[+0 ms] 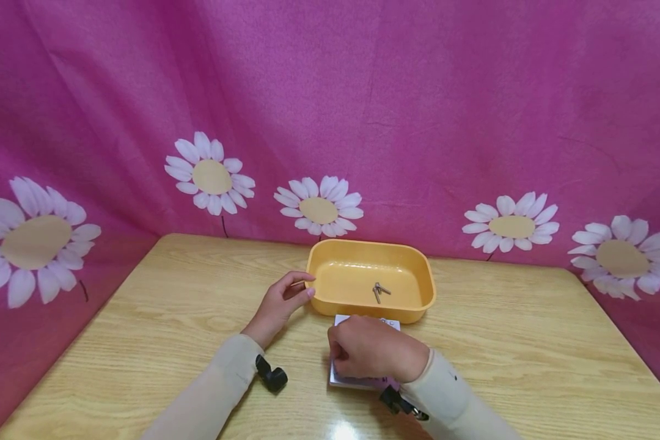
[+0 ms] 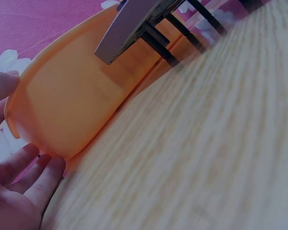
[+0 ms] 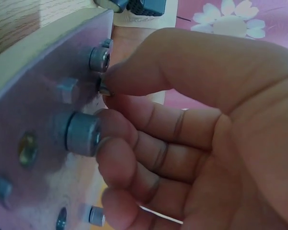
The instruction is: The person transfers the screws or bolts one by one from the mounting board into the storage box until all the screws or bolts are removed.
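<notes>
A pale metal plate (image 1: 357, 383) lies in front of the yellow tub (image 1: 426, 293), partly hidden under my right hand (image 1: 376, 348). Socket-head bolts (image 3: 84, 134) of different sizes sit in the plate, and their threaded shanks (image 2: 159, 48) stick out beneath it. My right thumb and forefinger pinch a small bolt (image 3: 104, 88) at the plate's face; the other fingers curl near a larger bolt head. At the tub's left end, my left hand (image 1: 277, 308) touches the wall and rim with loosely extended fingers (image 2: 48, 179). A few small bolts (image 1: 378, 291) lie inside the tub.
The tub stands on a wood-grain table (image 1: 506, 342) near its back edge. Behind the table hangs a pink curtain (image 1: 418, 122) with printed daisies. Black straps (image 1: 272, 374) sit on both sleeved wrists.
</notes>
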A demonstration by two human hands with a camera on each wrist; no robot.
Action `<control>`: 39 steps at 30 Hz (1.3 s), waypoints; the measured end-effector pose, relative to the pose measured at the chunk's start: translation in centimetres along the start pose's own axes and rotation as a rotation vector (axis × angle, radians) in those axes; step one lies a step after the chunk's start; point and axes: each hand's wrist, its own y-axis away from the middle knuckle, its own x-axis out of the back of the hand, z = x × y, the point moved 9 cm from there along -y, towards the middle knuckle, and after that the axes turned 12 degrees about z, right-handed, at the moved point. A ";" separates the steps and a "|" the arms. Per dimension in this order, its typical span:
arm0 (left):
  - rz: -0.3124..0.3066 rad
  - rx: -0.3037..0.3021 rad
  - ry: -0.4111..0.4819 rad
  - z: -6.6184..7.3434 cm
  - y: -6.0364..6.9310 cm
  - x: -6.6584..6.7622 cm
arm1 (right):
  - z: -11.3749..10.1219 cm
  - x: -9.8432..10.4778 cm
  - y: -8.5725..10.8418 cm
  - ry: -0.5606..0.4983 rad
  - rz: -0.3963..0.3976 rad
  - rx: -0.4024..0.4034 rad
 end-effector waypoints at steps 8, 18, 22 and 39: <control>0.000 0.007 0.004 0.0 0.1 0.0 | -0.2 0.2 0.0 0.008 0.018 0.023; -0.012 0.008 0.014 -0.1 0.0 0.0 | -0.6 0.6 0.0 0.006 0.048 0.048; -0.016 0.003 0.011 -0.1 0.0 0.0 | -0.7 0.9 0.0 -0.007 0.065 0.059; -0.008 -0.002 -0.006 0.1 0.1 0.0 | -0.9 0.6 -0.1 -0.060 0.048 0.065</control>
